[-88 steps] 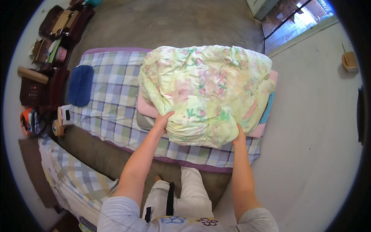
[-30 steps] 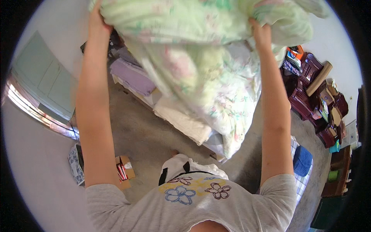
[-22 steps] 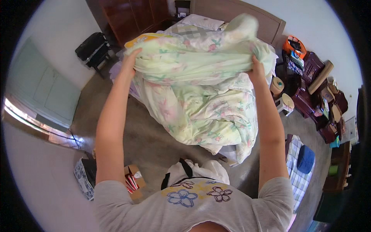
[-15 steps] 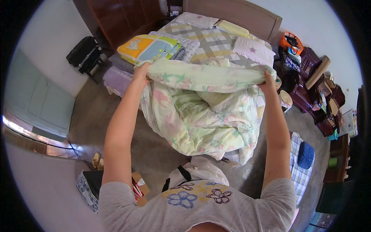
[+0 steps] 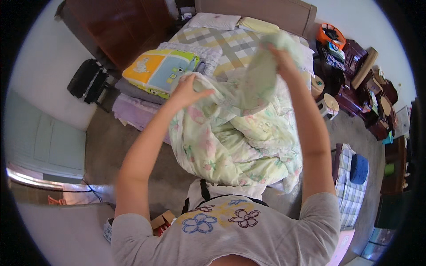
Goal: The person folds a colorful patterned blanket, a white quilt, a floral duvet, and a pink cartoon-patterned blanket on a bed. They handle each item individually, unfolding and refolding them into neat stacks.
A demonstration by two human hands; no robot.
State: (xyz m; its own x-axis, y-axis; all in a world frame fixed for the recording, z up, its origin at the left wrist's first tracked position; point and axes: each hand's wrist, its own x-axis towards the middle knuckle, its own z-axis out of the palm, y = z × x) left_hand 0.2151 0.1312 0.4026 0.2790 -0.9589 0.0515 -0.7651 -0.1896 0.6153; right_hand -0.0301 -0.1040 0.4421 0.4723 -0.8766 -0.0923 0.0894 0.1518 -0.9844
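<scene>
A pale green quilt [image 5: 222,146] with pink flowers lies bunched on the near end of the bed and hangs over its edge. My right hand [image 5: 285,61] is raised over the bed, closed on a gathered part of this quilt; both are smeared by motion. Lower and to the left, my left hand [image 5: 187,92] is against the quilt's upper left edge. Its thumb stretches out to the right, apart from the fingers, whose tips are partly hidden by the cloth.
A folded yellow and blue quilt [image 5: 159,68] lies on stacked bedding at the left. Pillows [image 5: 214,21] line the headboard [image 5: 262,13]. A black case [image 5: 88,80] stands by the left wall. To the right are a stool [image 5: 329,104] and a checked pad [image 5: 349,190].
My right hand has lifted its part of the quilt up and inward. My left hand has shifted right and slightly down, its thumb now spread. The stretched quilt edge has slackened and folded.
</scene>
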